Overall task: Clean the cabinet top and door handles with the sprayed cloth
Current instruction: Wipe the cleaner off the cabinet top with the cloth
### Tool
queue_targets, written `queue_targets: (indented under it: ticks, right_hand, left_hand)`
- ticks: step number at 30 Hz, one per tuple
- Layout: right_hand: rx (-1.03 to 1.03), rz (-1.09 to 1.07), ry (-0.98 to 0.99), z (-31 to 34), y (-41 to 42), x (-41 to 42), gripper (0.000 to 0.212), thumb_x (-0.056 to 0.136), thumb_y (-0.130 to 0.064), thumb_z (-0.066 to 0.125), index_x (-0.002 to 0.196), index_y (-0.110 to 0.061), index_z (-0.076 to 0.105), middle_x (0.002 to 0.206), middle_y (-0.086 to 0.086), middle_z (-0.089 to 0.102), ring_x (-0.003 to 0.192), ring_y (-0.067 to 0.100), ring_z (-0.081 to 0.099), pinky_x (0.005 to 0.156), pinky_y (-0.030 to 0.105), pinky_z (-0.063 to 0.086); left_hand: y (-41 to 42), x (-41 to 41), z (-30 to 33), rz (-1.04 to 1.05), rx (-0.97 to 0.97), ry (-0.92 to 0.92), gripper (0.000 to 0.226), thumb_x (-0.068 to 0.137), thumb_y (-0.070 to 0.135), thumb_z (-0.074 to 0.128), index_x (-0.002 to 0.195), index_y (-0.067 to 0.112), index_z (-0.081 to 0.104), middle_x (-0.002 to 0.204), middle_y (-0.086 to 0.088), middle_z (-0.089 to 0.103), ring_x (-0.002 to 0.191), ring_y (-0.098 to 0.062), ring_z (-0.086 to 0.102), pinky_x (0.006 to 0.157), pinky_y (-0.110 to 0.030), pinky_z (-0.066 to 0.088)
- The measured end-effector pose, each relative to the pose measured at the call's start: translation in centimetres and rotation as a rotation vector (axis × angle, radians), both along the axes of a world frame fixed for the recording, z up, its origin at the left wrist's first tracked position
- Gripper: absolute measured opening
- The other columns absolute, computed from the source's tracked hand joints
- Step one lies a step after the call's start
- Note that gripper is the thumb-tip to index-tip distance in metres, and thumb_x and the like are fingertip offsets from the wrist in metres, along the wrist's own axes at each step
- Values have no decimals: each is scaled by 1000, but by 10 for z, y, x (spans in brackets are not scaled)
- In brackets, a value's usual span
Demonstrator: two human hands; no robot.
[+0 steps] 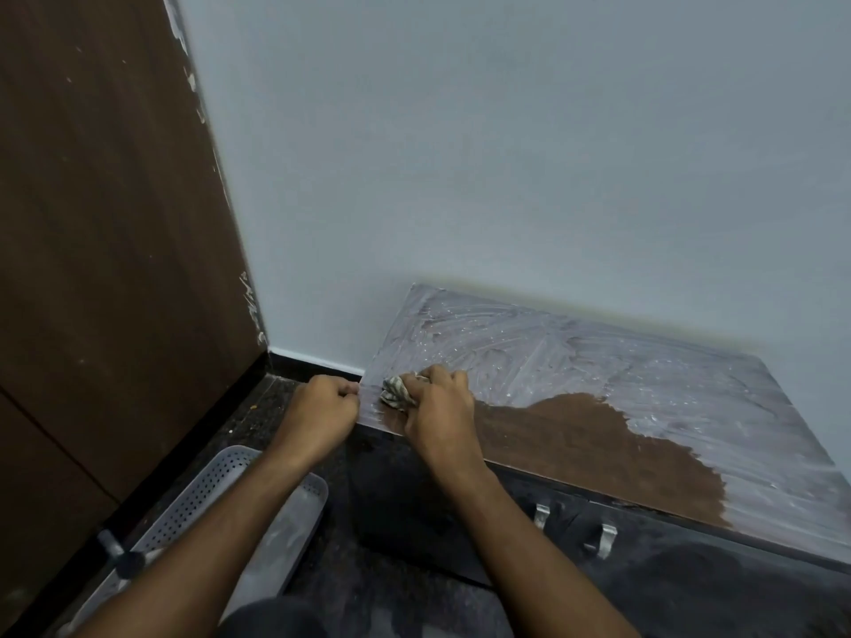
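At the cabinet's left corner: right hand (435, 402) clenches the cloth (395, 392) against the top (644, 384).
Left hand (322, 407): fingers curled at the top's left edge; whether they grip it I cannot tell.
Done: a brown patch by the front edge looks wiped.
Left: white film covers most of the top; handles (542, 515) below the front edge appear untouched.

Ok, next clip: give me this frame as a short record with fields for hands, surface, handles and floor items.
right hand: grips cloth, pressing it on cabinet top
left hand: fingers curled at the top's left edge
surface: mostly whitish smears, brown patch near front edge
handles: two metal, on the front, untouched
floor: perforated grey tray at left
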State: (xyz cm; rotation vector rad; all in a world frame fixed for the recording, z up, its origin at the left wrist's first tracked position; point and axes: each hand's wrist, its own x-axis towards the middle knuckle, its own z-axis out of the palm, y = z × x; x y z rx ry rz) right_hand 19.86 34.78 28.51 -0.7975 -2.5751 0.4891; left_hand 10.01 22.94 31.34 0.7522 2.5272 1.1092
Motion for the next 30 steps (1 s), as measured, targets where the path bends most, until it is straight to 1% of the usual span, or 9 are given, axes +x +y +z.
queue_targets:
  ticks: [4, 10, 14, 16, 18, 21, 25, 28, 30]
  right_hand:
    - [-23, 17, -12, 7, -1, -1, 32, 87, -31, 67, 119, -26, 69, 116, -1, 58, 105, 23, 42, 94, 40, 45]
    - [-19, 70, -89, 13, 10, -4, 37, 87, -25, 66, 124, -28, 67, 117, -2, 56, 105, 22, 40, 95, 37, 44]
    - [-22, 139, -55, 10, 27, -3, 37, 91, -19, 64, 125, -32, 66, 116, -3, 58, 101, 17, 38, 93, 34, 44]
    - [-7, 144, -2, 2, 29, -2, 36, 92, -21, 64, 127, -31, 65, 119, -3, 58, 101, 16, 37, 92, 33, 43]
    - [13, 124, 44, -6, 26, -3, 37, 92, -19, 63, 128, -27, 65, 121, 0, 59, 104, 22, 42, 93, 37, 45]
    - [84, 114, 54, -9, 15, 0, 41, 94, -19, 61, 135, -20, 58, 131, 4, 55, 115, 26, 42, 100, 41, 43]
    - [56, 278, -12, -4, 6, 10, 59, 92, -17, 61, 147, -19, 41, 141, 3, 48, 127, 25, 37, 111, 38, 34]
    - [26, 252, 5, 2, 24, -6, 43, 89, -21, 65, 132, -20, 58, 131, 5, 51, 119, 26, 43, 103, 39, 41]
    - [55, 171, 0, 4, 28, -21, 35, 92, -22, 60, 126, -20, 62, 128, 5, 50, 116, 25, 41, 101, 40, 41]
  left_hand:
    - [-5, -5, -10, 31, 107, -55, 31, 94, 10, 57, 121, 14, 71, 121, -1, 72, 110, -13, 62, 89, -24, 42]
    - [-9, -10, -31, 65, 264, -158, 28, 94, 11, 62, 118, 18, 73, 117, 6, 73, 108, -5, 64, 105, -35, 49]
    - [5, -19, -38, 124, 359, -287, 25, 97, 14, 57, 113, 22, 75, 109, 11, 74, 105, -7, 67, 102, -42, 52]
    - [19, -26, -41, 118, 381, -339, 26, 97, 13, 55, 110, 20, 76, 103, 6, 77, 99, -12, 71, 98, -44, 54]
    - [29, -30, -45, 147, 469, -423, 25, 94, 8, 56, 104, 14, 78, 98, -2, 79, 95, -21, 74, 95, -48, 56]
    - [33, -26, -54, 188, 598, -531, 25, 94, 4, 55, 104, 7, 77, 99, -10, 78, 95, -28, 74, 93, -48, 57]
    - [28, -23, -55, 115, 689, -668, 29, 93, 4, 51, 110, 5, 75, 105, -16, 76, 100, -32, 73, 91, -44, 58]
    - [28, -25, -54, 97, 724, -719, 30, 94, 6, 50, 111, 4, 74, 109, -16, 75, 102, -31, 72, 88, -39, 60]
    - [28, -24, -55, 97, 757, -748, 29, 94, 8, 50, 111, 2, 74, 109, -17, 75, 102, -31, 72, 91, -40, 58]
